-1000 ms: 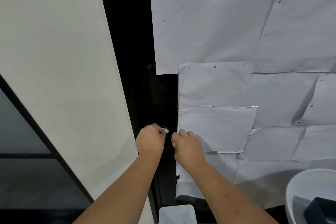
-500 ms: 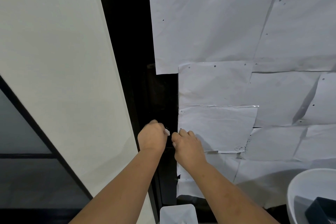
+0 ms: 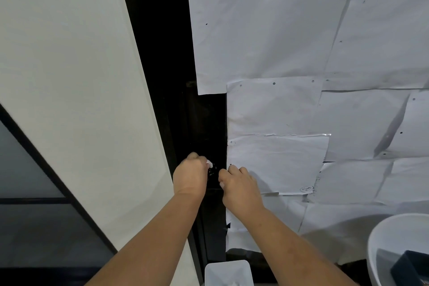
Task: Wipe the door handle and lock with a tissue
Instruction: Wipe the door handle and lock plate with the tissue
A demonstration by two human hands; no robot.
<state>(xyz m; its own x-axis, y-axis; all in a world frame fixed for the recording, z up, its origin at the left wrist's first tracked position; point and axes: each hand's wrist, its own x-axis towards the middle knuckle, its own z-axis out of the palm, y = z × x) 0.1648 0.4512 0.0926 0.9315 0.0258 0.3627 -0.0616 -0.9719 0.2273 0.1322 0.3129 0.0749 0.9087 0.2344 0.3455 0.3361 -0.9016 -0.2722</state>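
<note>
Two hands at a dark door's lock

The left hand (image 3: pixel 190 175) pinches a small white crumpled tissue (image 3: pixel 209 163) against the black door lock (image 3: pixel 211 171); the right hand (image 3: pixel 239 184), at 3 o'clock of the lock, has fingers curled, its grasp unclear.

Two bare forearms come up from the bottom edge of the frame toward its middle, one from the lower left, the other from the lower right. No sleeve covers either one as far down as the picture reaches; both are uncovered from the frame's edge to the wrist. The bare left hand (image 3: pixel 190 175) and the bare right hand (image 3: pixel 239 184) carry no glove, ring, watch or band that can be made out. A short, pale thumbnail shows on the right hand, near the centre of the frame.
</note>
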